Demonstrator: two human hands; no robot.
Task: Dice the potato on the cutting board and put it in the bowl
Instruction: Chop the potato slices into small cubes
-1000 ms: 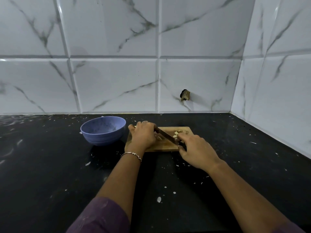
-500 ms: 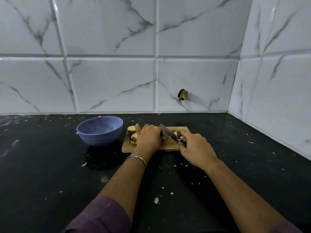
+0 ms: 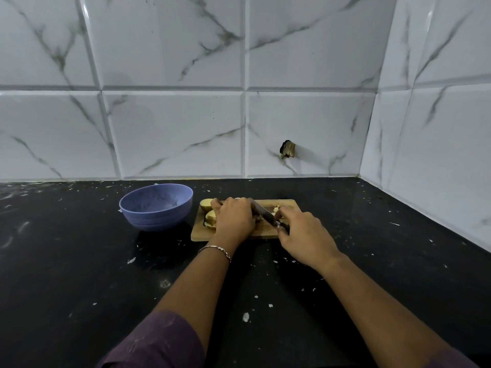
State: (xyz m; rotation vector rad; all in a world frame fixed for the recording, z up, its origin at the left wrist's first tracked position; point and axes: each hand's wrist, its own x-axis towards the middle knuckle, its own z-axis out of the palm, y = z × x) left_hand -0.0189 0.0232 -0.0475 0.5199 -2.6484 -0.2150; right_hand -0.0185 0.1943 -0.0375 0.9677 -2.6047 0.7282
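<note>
Holding the potato point(image 3: 210, 216) down on the cutting board point(image 3: 289, 204) under the left hand point(image 3: 233, 219), fingers curled over it (two pale cut faces poked out just left of that hand). Gripped the knife point(image 3: 261, 212) by its handle in the right hand point(image 3: 305, 235), blade slanted across the gap between both hands. Saw a few diced bits point(image 3: 276, 208) just beyond the right hand. Had the blue bowl point(image 3: 156, 208) on the dark surface point(image 3: 79, 261), left of the left hand, near the board.

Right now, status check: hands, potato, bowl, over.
Left hand holds potato on cutting board. Right hand grips knife, blade angled across board. Bowl shows no dice yet; nothing blocking.
</note>
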